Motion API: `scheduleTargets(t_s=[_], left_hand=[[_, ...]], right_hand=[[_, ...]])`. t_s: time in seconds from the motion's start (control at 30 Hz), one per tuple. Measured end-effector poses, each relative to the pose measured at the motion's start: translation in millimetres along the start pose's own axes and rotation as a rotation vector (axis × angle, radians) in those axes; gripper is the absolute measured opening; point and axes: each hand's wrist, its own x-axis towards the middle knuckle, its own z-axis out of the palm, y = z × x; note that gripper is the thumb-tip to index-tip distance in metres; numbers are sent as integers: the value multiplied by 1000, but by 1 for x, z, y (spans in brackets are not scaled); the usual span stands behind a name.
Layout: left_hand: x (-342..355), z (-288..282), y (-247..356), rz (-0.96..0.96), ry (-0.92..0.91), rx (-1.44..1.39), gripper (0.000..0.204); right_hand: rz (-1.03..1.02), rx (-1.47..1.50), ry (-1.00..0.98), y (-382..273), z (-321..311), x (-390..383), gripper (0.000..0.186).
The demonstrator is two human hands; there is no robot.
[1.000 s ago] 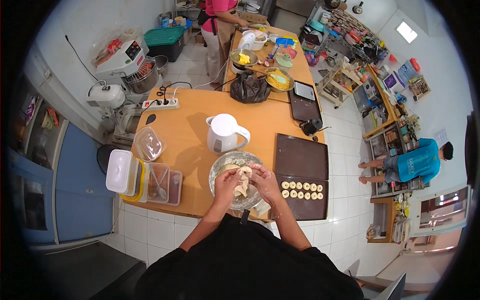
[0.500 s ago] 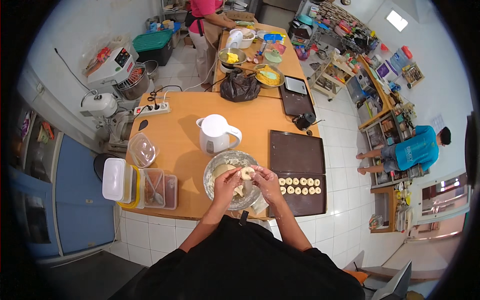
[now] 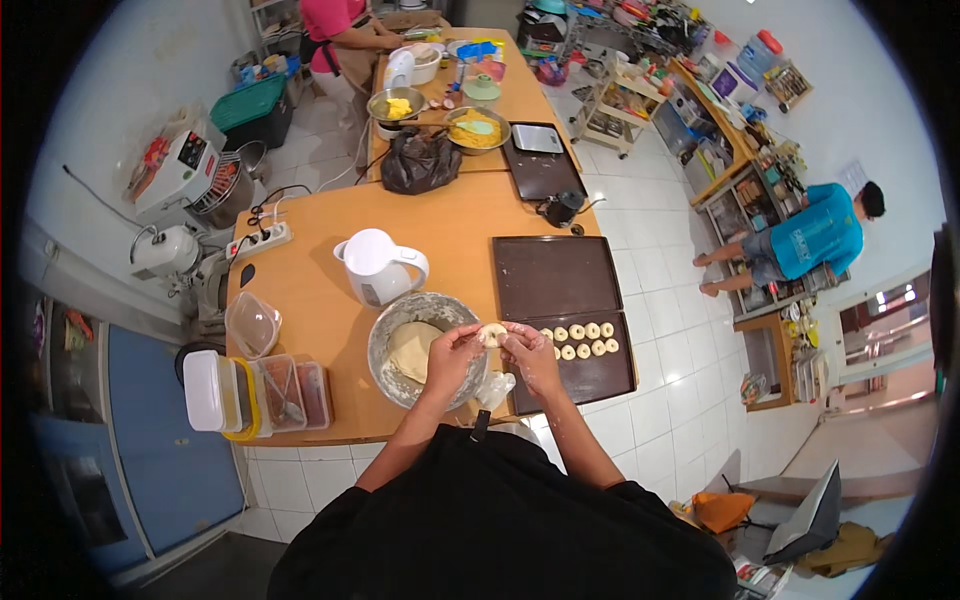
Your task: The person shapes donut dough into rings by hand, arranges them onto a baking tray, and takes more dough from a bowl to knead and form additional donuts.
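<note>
Cream-coloured dough ring [image 3: 491, 334] held in the air at the right rim of the metal bowl [image 3: 446, 309]. The ring is pinched between the fingertips of the left hand [image 3: 455, 352] and the right hand [image 3: 532, 352]; each grip is narrow and closed on it. Compared with the earlier frames, in which the ring was held over the bowl, both hands have been shifted rightward, and the dough mass [image 3: 408, 350] inside the bowl has been more fully exposed. To the right of the bowl, two rows of shaped rings [image 3: 577, 332] are borne by a dark tray [image 3: 590, 380], the end nearest the bowl being partly hidden by the right hand. Just beyond the bowl, a white kettle [image 3: 372, 260] is supported by the wooden bench [image 3: 305, 285].
</note>
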Motion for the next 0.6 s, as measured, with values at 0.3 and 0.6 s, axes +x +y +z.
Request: scheduleTargets(t_s=[0.3,0.6], left_hand=[[30,61,-35,-103,-149,86,27],[48,124,-85,-179,-241,154,22]], right_hand=[[-64,-93,158,-10,-69,-9,29],[-89,-119,355,5,-139,-17,26]])
